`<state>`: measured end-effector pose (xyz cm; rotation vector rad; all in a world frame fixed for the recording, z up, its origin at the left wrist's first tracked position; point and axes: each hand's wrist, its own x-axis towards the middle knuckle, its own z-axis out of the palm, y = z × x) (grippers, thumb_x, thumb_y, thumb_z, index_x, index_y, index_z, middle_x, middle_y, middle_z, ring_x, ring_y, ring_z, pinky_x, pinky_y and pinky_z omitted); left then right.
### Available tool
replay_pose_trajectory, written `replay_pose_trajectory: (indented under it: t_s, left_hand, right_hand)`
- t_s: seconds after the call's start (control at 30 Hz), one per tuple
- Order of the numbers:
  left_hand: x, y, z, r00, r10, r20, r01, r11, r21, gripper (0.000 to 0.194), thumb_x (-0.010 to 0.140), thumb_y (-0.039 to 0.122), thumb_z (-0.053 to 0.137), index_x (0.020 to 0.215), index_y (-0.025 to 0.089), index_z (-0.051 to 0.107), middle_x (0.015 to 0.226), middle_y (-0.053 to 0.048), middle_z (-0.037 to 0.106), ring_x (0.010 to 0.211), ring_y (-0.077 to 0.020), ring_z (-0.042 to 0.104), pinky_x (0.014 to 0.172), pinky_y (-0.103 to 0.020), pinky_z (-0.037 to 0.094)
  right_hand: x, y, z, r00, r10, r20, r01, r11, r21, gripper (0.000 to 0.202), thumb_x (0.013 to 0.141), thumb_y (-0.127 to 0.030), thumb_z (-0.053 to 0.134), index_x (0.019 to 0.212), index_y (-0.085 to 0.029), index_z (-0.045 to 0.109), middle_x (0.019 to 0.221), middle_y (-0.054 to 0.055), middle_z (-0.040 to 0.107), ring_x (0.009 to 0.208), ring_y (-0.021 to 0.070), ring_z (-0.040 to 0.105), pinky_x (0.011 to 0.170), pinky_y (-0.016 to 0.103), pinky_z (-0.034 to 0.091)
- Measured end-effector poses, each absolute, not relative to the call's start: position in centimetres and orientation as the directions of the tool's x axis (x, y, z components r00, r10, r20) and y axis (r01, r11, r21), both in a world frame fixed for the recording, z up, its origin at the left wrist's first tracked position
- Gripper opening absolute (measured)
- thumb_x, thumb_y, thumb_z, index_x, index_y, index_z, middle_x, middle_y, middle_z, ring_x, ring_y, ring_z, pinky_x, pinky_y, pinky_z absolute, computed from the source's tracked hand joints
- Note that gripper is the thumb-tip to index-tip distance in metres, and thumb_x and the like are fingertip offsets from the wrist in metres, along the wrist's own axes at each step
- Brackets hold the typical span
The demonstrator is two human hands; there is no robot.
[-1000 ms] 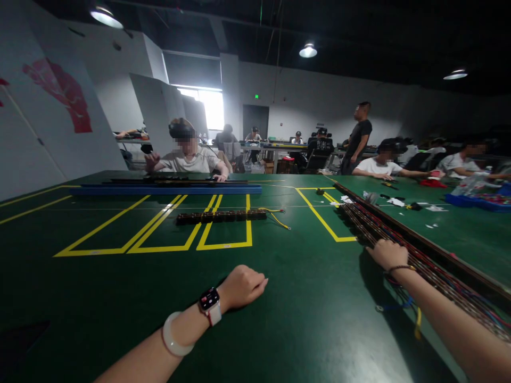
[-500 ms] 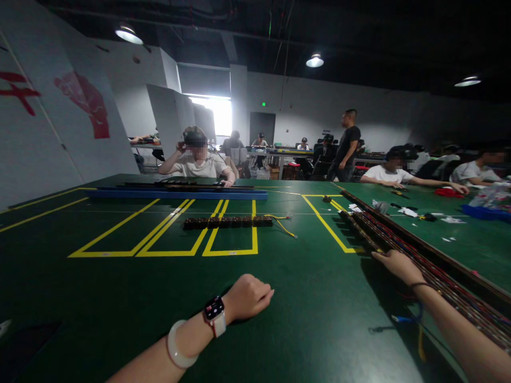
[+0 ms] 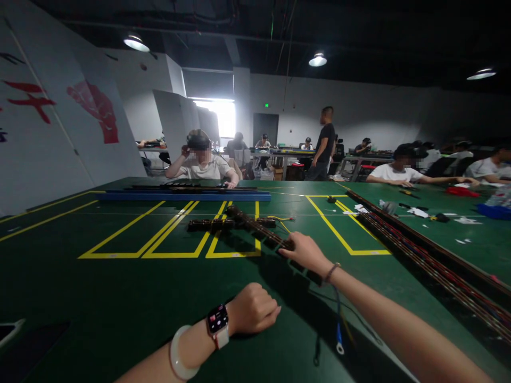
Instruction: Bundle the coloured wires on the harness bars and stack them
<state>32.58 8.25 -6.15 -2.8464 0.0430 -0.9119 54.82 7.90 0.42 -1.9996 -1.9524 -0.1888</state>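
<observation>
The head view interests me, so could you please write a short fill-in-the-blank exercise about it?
The dark segmented strip is held in the person's ____ hand. The smartwatch is worn on the ____ arm. The silver ring terminal sits at the end of a ____ lead. The tape outlines on the green table are ____.

Missing words: right; left; blue; yellow.

Mid-frame, the right hand (image 3: 305, 252) grips a dark strip (image 3: 265, 230) (a blue wire (image 3: 339, 330) hangs below); lower centre, the left hand (image 3: 255, 308) is curled near the green desk (image 3: 159, 292).
</observation>
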Motion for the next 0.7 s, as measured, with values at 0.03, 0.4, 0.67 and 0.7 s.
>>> replay_pose_trajectory:
  t_s: [0.03, 0.4, 0.67, 0.7]
  left_hand:
    - [32.6, 8.1, -6.2, 0.796, -0.119, 0.593, -0.006, -0.982, -0.189, 0.031, 0.089, 0.021, 0.039, 0.058, 0.017, 0.045, 0.05, 0.002, 0.048, 0.048, -0.0104, 0.04, 0.051, -0.029, 0.026]
    - [33.0, 7.8, -7.1, 0.68, -0.311, 0.663, -0.135, -0.943, -0.304, 0.03, 0.082, 0.024, 0.045, 0.053, 0.019, 0.042, 0.045, 0.002, 0.04, 0.043, -0.0103, 0.034, 0.047, -0.029, 0.019]
    - [32.9, 8.0, -6.7, 0.736, -0.207, 0.645, -0.077, -0.972, -0.223, 0.029, 0.084, 0.023, 0.045, 0.055, 0.018, 0.044, 0.047, 0.002, 0.046, 0.046, -0.0101, 0.038, 0.05, -0.029, 0.023]
    - [32.9, 8.1, -6.7, 0.747, -0.171, 0.642, -0.05, -0.978, -0.202, 0.029, 0.084, 0.023, 0.044, 0.056, 0.018, 0.045, 0.047, 0.002, 0.047, 0.046, -0.01, 0.038, 0.05, -0.03, 0.023]
  right_hand:
    - [52.9, 8.8, 0.4, -0.029, 0.951, 0.309, 0.99, 0.071, -0.124, 0.031, 0.077, -0.05, 0.062, 0.08, -0.019, 0.057, 0.084, 0.006, 0.062, 0.072, 0.018, 0.057, 0.061, 0.027, 0.037]
    - [39.4, 15.6, -3.0, -0.445, 0.864, 0.237, 0.881, 0.47, -0.059, 0.047, 0.074, -0.057, 0.062, 0.093, -0.014, 0.061, 0.095, 0.009, 0.063, 0.088, 0.0236, 0.06, 0.081, 0.037, 0.043]
    - [42.5, 15.2, -2.2, -0.49, 0.851, 0.188, 0.817, 0.524, -0.24, 0.058, 0.077, -0.063, 0.059, 0.109, -0.014, 0.061, 0.105, 0.012, 0.06, 0.098, 0.0254, 0.056, 0.086, 0.037, 0.042]
    - [43.7, 14.6, -2.0, -0.459, 0.866, 0.198, 0.821, 0.499, -0.277, 0.054, 0.077, -0.057, 0.062, 0.11, -0.014, 0.061, 0.106, 0.012, 0.06, 0.097, 0.024, 0.056, 0.085, 0.035, 0.042]
